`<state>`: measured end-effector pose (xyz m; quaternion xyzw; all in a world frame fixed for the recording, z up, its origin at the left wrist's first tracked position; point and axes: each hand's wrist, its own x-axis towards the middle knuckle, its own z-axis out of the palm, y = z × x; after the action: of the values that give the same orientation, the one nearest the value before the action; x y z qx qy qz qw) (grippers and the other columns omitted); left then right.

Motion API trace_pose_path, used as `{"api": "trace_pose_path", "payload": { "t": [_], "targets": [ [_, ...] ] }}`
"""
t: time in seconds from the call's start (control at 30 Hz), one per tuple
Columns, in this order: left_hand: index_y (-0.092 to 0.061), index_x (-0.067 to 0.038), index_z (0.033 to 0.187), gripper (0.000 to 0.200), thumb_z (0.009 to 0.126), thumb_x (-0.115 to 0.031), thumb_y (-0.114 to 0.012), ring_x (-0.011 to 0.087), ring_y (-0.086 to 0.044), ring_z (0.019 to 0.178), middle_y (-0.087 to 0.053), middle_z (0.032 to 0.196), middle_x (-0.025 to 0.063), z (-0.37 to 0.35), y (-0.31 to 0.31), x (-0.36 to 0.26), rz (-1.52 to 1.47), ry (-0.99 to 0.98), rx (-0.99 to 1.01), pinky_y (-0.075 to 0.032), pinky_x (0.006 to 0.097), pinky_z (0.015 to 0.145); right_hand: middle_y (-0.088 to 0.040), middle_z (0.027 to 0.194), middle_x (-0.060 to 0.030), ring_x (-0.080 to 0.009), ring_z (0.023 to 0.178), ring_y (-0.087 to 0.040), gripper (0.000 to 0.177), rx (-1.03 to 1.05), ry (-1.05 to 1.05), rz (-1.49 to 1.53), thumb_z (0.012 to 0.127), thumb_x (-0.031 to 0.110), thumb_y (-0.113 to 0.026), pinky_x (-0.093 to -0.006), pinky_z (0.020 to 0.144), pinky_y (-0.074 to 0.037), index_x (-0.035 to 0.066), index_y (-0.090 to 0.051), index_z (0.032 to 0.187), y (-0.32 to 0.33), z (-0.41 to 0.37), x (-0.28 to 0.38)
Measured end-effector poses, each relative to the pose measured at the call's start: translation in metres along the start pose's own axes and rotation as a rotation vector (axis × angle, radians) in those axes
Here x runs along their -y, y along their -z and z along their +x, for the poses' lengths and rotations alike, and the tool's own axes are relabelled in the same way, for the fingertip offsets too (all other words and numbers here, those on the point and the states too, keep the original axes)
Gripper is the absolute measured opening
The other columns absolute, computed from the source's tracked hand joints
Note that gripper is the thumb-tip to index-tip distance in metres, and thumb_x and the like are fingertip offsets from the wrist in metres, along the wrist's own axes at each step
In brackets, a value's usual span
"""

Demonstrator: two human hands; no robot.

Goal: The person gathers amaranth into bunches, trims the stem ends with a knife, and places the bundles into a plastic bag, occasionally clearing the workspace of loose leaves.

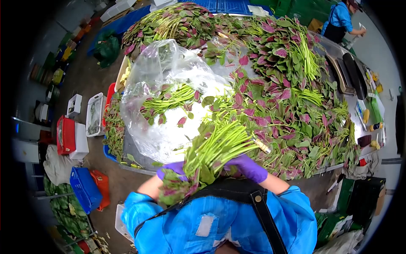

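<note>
A bunch of amaranth greens [220,146], its light green stems pointing up and to the right, is held close to my apron. My left hand [171,170], in a purple glove, grips its leafy side, the fingers partly covered by leaves. On the other side my right hand [248,168], also purple-gloved, closes around the bunch from below, with its fingertips hidden behind the stems. Just past the stem ends lies a tool with a light-coloured handle [262,146]. A large clear plastic bag [146,91] is spread beyond the bunch, with a smaller bundle of amaranth [173,99] on it.
Heaped amaranth [292,118] covers the table's right side, with another pile [173,25] at the far left. A scale-like device [340,74] stands at the right edge. Crates, including a blue bin [86,190], sit on the left floor. A co-worker [338,21] stands far right.
</note>
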<state>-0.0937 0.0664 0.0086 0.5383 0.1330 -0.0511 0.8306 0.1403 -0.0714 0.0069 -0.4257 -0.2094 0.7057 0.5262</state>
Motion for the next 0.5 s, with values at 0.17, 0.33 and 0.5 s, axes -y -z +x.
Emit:
{"api": "trace_pose_path", "payload": {
  "t": [0.17,0.33,0.5],
  "targets": [
    [-0.035,-0.001,0.129,0.081,0.062,-0.017,-0.076,0.0167,-0.043,0.11,-0.047,0.122,0.0078,0.005,-0.024,0.029,-0.128,-0.026,0.04,-0.033,0.0308,0.093,-0.06,0.086,-0.0046,-0.0119,0.065,-0.054,0.033,-0.04,0.454,0.255,0.072,0.012,-0.06,-0.0225,0.059,-0.044,0.005,-0.053,0.104,0.093,-0.022,0.006],
    [-0.035,-0.001,0.129,0.081,0.062,-0.017,-0.076,0.0167,-0.043,0.11,-0.047,0.122,0.0078,0.003,-0.027,0.029,-0.151,-0.047,0.064,-0.033,0.0309,0.093,-0.058,0.09,-0.008,-0.0179,0.079,-0.057,0.061,-0.609,0.052,-0.631,0.067,0.012,-0.068,-0.0266,0.075,-0.046,0.005,-0.04,0.121,0.108,-0.023,0.065],
    [-0.035,-0.001,0.129,0.081,0.061,-0.017,-0.076,0.0168,-0.043,0.109,-0.047,0.122,0.0078,-0.009,-0.025,0.041,-0.174,-0.018,0.059,-0.033,0.0309,0.093,-0.056,0.104,-0.0147,-0.0274,0.089,-0.056,0.099,-0.394,0.552,-1.27,0.061,0.024,-0.079,-0.0367,0.084,-0.043,0.017,-0.018,0.14,-0.002,-0.012,0.061]
  ]
}}
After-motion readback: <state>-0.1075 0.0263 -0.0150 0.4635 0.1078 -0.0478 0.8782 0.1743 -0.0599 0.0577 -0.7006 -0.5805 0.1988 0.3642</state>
